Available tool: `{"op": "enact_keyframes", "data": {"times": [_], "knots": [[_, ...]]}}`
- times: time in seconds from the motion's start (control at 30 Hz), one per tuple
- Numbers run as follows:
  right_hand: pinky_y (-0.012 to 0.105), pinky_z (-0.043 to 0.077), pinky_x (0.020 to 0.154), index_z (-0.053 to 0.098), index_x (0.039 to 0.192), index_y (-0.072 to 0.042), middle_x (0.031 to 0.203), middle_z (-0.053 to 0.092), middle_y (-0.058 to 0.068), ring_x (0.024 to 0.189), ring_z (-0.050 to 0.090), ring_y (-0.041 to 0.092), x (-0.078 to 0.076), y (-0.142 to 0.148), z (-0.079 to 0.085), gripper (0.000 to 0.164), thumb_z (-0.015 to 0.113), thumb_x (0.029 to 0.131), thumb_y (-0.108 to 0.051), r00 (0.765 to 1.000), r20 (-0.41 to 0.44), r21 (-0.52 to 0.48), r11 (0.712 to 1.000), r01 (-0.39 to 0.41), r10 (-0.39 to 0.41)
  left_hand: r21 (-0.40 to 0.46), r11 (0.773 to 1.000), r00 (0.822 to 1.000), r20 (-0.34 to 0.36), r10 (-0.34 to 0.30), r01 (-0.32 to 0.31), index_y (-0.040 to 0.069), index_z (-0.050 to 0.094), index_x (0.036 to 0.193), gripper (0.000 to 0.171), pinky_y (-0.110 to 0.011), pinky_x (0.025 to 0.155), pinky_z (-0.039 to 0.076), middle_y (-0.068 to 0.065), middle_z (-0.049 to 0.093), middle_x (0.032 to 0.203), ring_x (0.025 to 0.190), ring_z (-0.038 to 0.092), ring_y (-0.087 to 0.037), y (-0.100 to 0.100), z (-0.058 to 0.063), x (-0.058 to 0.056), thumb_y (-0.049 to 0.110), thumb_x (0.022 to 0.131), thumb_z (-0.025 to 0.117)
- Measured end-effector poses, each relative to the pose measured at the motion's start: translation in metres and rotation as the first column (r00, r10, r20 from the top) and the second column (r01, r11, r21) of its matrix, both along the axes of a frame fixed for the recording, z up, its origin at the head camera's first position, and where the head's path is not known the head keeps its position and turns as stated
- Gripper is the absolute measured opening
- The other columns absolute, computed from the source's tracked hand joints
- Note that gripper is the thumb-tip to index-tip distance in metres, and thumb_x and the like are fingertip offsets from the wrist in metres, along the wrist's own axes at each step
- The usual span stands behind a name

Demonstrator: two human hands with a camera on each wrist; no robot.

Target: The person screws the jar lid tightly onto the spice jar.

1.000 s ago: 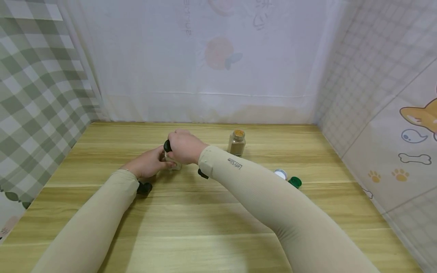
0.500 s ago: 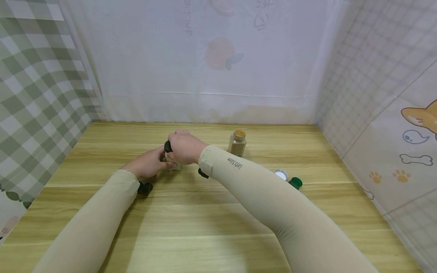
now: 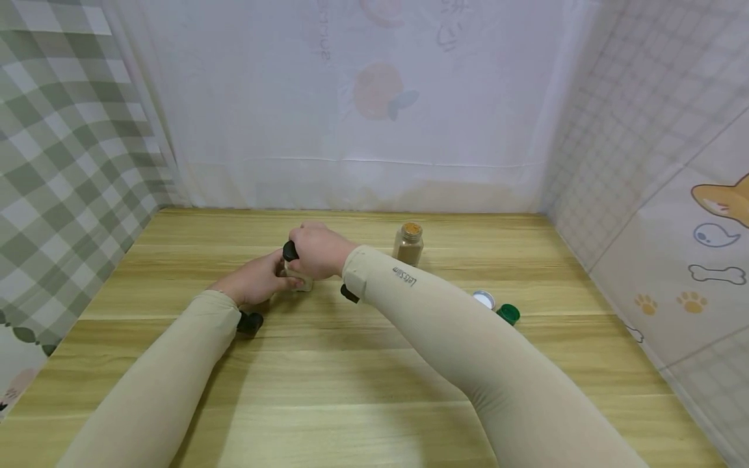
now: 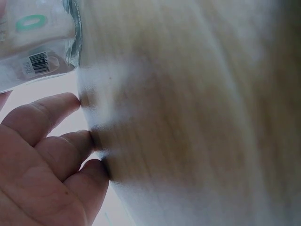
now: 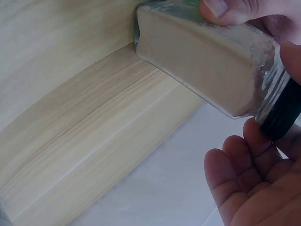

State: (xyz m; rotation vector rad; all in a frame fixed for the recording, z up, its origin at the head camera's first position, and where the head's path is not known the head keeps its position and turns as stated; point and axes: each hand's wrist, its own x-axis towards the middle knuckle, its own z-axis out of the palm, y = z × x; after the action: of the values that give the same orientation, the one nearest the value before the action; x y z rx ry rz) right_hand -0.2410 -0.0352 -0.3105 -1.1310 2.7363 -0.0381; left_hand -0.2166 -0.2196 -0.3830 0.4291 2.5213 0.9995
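Observation:
A clear, square-sided spice jar [image 5: 197,61] of beige powder stands on the table left of the middle. My left hand [image 3: 254,279] grips its body, the thumb [image 5: 221,8] lying against the label side. In the left wrist view the jar's base shows a barcode [image 4: 39,63], and the lower fingertips reach down to the tabletop. From above, my right hand [image 3: 320,250] holds the dark screw cap [image 5: 284,110], which sits on the jar's neck. Its thumb and fingers are around the cap, while the lower fingers curl loosely. Both hands hide most of the jar in the head view.
An uncapped jar [image 3: 407,246] with orange-brown powder stands right of my hands. Beyond my right forearm lie a round white-faced disc [image 3: 484,299] with a silvery rim and a green cap [image 3: 509,314]. Curtained walls close off the wooden table [image 3: 328,403] at the back and sides.

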Motion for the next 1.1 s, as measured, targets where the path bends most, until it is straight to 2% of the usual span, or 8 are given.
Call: {"op": "enact_keyframes", "data": {"times": [0.27,0.43,0.67,0.93,1.1], "knots": [[0.027,0.047,0.089,0.062,0.132,-0.009,0.117,0.063,0.002,0.108,0.051,0.018,-0.001,0.001,0.004,0.041,0.063,0.106,-0.041,0.998,0.066,0.002,1.000,0.012,-0.013,-0.017,1.000,1.000,0.009,0.007,-0.007,0.027,0.028,0.167,0.075,-0.069,0.121,0.031,-0.015,0.038,0.169,0.156,0.032,-0.044,0.002,0.002,0.000,0.045,0.104,0.065],[0.027,0.047,0.089,0.061,0.134,-0.009,0.119,0.063,0.002,0.109,0.050,0.018,-0.002,0.000,0.005,0.042,0.061,0.107,-0.042,0.998,0.063,0.030,1.000,0.007,-0.009,-0.029,1.000,1.000,0.004,0.008,-0.008,0.026,0.029,0.166,0.075,-0.069,0.120,0.032,-0.016,0.039,0.168,0.156,0.033,-0.045,0.002,0.002,-0.001,0.046,0.104,0.066],[0.027,0.047,0.088,0.062,0.133,-0.009,0.118,0.065,0.002,0.108,0.052,0.017,-0.003,-0.001,0.006,0.041,0.062,0.107,-0.042,0.998,0.061,0.043,0.999,-0.001,-0.001,-0.003,1.000,1.000,0.002,0.000,0.000,0.026,0.024,0.169,0.080,-0.069,0.121,0.031,-0.015,0.038,0.169,0.156,0.033,-0.043,0.000,0.000,-0.001,0.045,0.104,0.066],[0.027,0.046,0.086,0.061,0.133,-0.010,0.117,0.065,0.001,0.107,0.051,0.017,-0.004,-0.002,0.009,0.041,0.060,0.108,-0.042,0.998,0.067,0.082,0.997,-0.009,0.003,-0.003,1.000,1.000,-0.007,0.007,-0.007,0.025,0.026,0.168,0.079,-0.067,0.124,0.028,-0.014,0.034,0.171,0.158,0.029,-0.042,0.001,0.000,0.000,0.043,0.103,0.068],[0.028,0.047,0.089,0.061,0.135,-0.009,0.119,0.066,0.002,0.108,0.052,0.017,-0.004,-0.003,0.011,0.043,0.060,0.108,-0.042,0.998,0.060,0.102,0.994,-0.022,0.016,-0.018,1.000,1.000,-0.014,0.007,-0.008,0.024,0.027,0.168,0.079,-0.067,0.124,0.029,-0.015,0.036,0.169,0.157,0.030,-0.042,0.001,0.001,0.000,0.044,0.103,0.068]]}}
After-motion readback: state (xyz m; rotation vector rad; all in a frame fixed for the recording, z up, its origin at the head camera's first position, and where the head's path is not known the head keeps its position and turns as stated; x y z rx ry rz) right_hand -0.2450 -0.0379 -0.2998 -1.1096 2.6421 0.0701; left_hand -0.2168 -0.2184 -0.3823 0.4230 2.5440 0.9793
